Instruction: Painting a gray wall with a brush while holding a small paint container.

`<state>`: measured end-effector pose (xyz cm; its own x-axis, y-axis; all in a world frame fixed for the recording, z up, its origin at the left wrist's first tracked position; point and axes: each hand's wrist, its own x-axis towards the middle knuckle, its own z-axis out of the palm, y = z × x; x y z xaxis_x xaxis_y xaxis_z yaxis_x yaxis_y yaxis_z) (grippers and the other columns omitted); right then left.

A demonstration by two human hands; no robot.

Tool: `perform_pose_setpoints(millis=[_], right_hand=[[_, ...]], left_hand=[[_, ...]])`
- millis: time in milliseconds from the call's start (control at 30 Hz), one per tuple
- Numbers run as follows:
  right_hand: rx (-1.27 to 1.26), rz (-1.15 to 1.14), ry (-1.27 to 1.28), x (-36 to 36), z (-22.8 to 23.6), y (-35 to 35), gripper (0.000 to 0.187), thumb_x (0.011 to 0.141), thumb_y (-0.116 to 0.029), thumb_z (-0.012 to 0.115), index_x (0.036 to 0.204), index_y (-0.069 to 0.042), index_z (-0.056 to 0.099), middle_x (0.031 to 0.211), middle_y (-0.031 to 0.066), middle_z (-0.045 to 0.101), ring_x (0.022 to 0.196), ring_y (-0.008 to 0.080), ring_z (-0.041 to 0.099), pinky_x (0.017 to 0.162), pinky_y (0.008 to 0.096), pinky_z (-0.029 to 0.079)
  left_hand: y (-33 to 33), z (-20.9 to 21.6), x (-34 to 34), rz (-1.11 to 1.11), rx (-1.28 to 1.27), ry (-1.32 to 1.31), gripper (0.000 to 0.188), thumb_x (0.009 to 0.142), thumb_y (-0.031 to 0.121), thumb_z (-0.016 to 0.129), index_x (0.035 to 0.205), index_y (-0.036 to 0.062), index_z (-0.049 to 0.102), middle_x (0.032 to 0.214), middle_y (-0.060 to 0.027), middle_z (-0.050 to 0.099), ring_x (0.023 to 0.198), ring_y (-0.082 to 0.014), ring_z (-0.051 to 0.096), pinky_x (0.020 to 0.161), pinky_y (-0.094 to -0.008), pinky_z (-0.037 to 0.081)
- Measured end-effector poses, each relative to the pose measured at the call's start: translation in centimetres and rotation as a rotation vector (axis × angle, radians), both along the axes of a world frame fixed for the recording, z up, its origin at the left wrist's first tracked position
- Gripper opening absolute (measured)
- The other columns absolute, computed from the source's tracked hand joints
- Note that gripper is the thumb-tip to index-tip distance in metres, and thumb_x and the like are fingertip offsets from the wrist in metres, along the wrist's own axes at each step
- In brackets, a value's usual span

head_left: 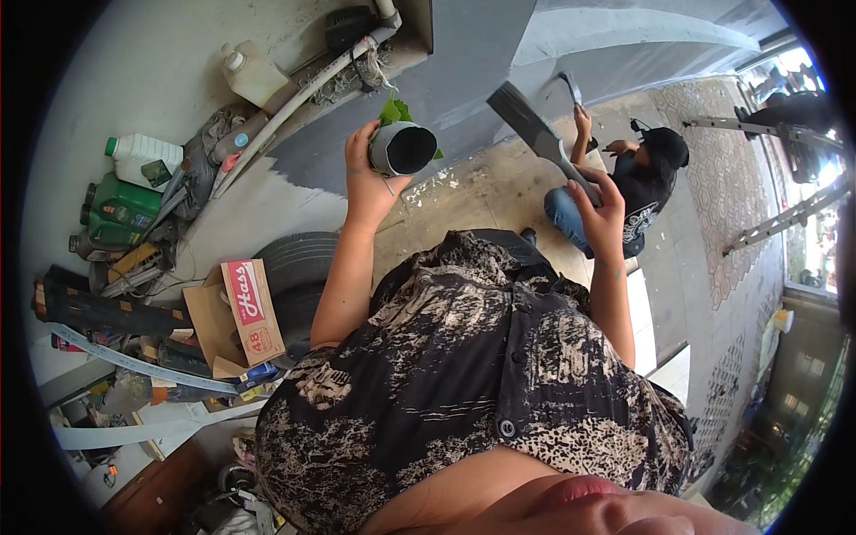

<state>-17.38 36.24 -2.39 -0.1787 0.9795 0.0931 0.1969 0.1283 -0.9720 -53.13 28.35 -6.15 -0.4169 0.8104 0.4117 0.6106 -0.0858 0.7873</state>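
Observation:
My left hand (364, 178) is wrapped round a grey, round paint cup (383, 150), whose opening looks dark inside. Something green and leaf-like (395, 110) sticks out behind the cup's rim. A wide paintbrush (526, 120) with dark grey bristles is gripped by its handle in my right hand (606, 212). The brush points up and to the left, apart from the cup, in front of the lower wall (464, 67), which is coated grey in part.
A co-worker (655, 169) in a black cap crouches at right, holding another brush (572, 87) near the wall. Left stand jugs (143, 160), a pipe (285, 102), a cardboard box (252, 308) and tires (299, 267). A metal ladder (789, 214) stands far right.

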Motion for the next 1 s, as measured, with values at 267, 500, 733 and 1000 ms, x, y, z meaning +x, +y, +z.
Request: perform_pose_setpoints(millis=[267,500,733,1000], right_hand=[[0.259,0.324,-0.209,-2.5,6.4,-1.0,0.023,0.088,-0.004,0.077,0.11,-0.003,0.074,0.089,0.0077,0.074,0.079,0.0119,0.069,0.07,0.0251,0.053],[0.527,0.363,-0.495,-3.8,7.5,-1.8,0.028,0.083,-0.01,0.079,0.11,-0.015,0.077,0.075,0.004,0.064,0.065,0.0238,0.064,0.059,0.0351,0.051],[0.78,0.369,-0.725,-5.3,7.0,-2.5,0.026,0.086,-0.011,0.07,0.108,-0.023,0.076,0.073,0.0021,0.052,0.066,0.0215,0.061,0.057,0.0381,0.048],[0.627,0.433,-0.817,-7.1,7.3,-4.2,0.02,0.088,-0.016,0.072,0.107,-0.021,0.075,0.077,0.0044,0.062,0.069,0.026,0.066,0.06,0.0391,0.051]], left_hand=[[-0.1,1.2,0.3,0.066,-0.07,0.114,0.084,0.062,0.003,0.088,0.136,0.0147,0.051,0.133,-0.013,0.048,0.122,-0.0351,0.055,0.099,-0.0435,0.052],[-0.2,1.7,1.2,0.061,-0.033,0.19,0.083,0.059,0.002,0.09,0.133,0.0153,0.054,0.129,-0.0132,0.051,0.118,-0.0364,0.058,0.095,-0.0442,0.054],[-0.8,2.7,2.8,-0.016,-0.104,0.278,0.083,0.057,-0.003,0.088,0.131,0.0165,0.058,0.134,-0.0125,0.051,0.122,-0.0383,0.056,0.1,-0.0461,0.051],[-0.9,1.5,4.1,-0.119,-0.051,0.329,0.078,0.06,-0.004,0.084,0.13,0.0215,0.061,0.136,-0.0124,0.052,0.121,-0.0387,0.055,0.1,-0.0487,0.047]])
